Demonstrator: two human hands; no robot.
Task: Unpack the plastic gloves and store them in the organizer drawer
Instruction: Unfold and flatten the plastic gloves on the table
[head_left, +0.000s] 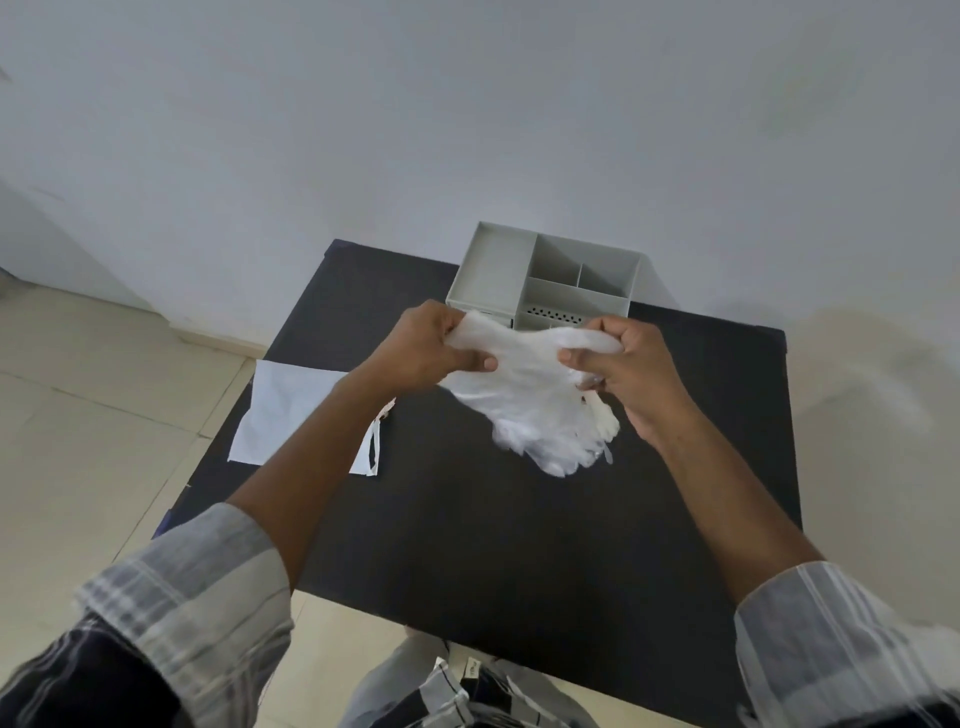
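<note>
A bunch of thin translucent white plastic gloves (540, 405) hangs above the black table (493, 545), fingers drooping down. My left hand (431, 345) pinches the bunch's upper left edge. At the upper right edge my right hand (631, 364) grips the same bunch. Just behind my hands stands the grey organizer (545, 275) with several open top compartments; its drawer front is mostly hidden by the gloves and my hands. The empty white packet (291, 410) lies flat at the table's left edge, partly under my left forearm.
The small black table stands against a white wall (467, 104). Beige floor tiles (78, 415) show to the left and right. My legs (467, 686) are at the near table edge. Bare black tabletop lies in front of the gloves.
</note>
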